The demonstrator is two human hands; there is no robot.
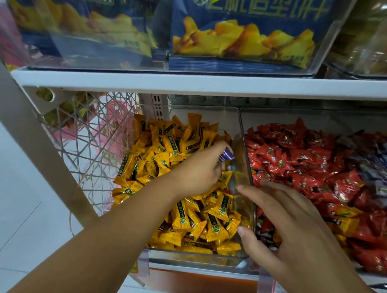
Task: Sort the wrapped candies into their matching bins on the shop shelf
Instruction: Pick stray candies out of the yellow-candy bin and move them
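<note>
Head cam: L hand (198,172) pinches purple candy (227,155) at fingertips, yellow candies (157,156) beneath — R hand (296,226) fingers spread, empty, over red candies (298,160).

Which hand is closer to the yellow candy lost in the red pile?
Right. The right hand is spread over the red candies, beside that yellow candy. The left hand is across the clear divider, over the yellow bin, pinching a purple candy.
</note>
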